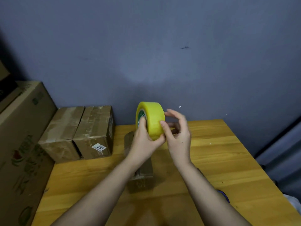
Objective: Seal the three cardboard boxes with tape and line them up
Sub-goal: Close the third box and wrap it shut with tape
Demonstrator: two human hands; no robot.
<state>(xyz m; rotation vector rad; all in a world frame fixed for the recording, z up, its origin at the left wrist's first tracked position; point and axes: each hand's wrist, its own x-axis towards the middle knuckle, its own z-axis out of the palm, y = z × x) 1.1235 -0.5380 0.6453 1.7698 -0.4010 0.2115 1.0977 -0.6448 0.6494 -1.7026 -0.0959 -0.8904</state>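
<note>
Forearms: both cross the lower frame | left hand [143, 137]: grips yellow translucent tape roll [150, 119], thumb in core | right hand [178, 132]: fingertips pinch the roll's outer band | small brown cardboard box [140, 180]: beneath arms, mostly hidden | two taped brown cardboard boxes [78, 132]: side by side, far left of wooden table [219, 160] | blue object [225, 195]: behind right forearm, unidentifiable.

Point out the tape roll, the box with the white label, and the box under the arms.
tape roll [154, 119], head view, yellow outer band.
labelled box [92, 124], head view, taped top.
small box [141, 181], head view, near end.
</note>
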